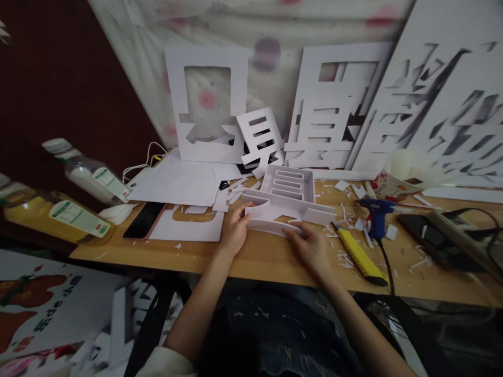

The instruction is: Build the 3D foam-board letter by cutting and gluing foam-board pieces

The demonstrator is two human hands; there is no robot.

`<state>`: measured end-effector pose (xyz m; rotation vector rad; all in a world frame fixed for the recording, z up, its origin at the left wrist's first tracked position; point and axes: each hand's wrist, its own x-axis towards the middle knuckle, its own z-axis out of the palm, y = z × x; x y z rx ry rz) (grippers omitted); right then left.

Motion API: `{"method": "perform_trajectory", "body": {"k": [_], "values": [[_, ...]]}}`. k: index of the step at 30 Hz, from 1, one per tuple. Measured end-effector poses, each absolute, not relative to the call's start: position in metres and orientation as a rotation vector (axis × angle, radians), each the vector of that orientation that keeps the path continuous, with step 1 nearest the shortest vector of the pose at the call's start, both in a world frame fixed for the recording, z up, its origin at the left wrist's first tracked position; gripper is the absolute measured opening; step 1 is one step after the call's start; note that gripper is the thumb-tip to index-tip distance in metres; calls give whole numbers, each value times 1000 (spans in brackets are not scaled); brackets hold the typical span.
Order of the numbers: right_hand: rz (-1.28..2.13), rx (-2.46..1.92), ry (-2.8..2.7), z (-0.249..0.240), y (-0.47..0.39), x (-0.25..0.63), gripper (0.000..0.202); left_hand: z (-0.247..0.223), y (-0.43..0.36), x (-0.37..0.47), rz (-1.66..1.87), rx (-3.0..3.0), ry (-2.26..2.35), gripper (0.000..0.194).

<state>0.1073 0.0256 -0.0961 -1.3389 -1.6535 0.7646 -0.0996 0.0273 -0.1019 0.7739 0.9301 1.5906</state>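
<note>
On the wooden table lies a white foam-board model (291, 205) with thin upright walls and a slotted, box-like part at its back. My left hand (236, 228) is closed on the model's left end, thumb and fingers by a curved wall. A white strip (269, 226) runs along the model's front edge between both hands. My right hand (308, 245) pinches the strip's right end, fingers bent over it. To the right of that hand lies a yellow utility knife (359, 254), beside a blue hot glue gun (376, 214).
White cut-out boards (210, 152) lean against the curtain at the back. Two bottles (58, 214) and a phone (143, 221) occupy the left side. A paper cup (398, 183), scattered scraps (341, 185) and a power strip (463, 235) are on the right.
</note>
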Motion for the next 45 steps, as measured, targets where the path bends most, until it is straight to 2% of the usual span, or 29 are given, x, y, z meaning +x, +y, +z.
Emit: {"method": "perform_trajectory", "body": {"k": [18,25,30,36,45], "values": [[685,-1293,-1909,-102,29,120,32,-105,29,-100,1608,775,918,29],[504,-1212,-2264,-76,37,135,36,-104,30,-101,1592,777,931,29],[416,-1215,-2459,-58,48,140,31,-103,29,-101,1595,788,933,29],[303,-1271,-2553,-53,52,141,24,-104,29,-103,1595,794,924,31],[241,-1277,-2608,-51,54,140,28,-105,30,-102,1594,788,913,30]]}}
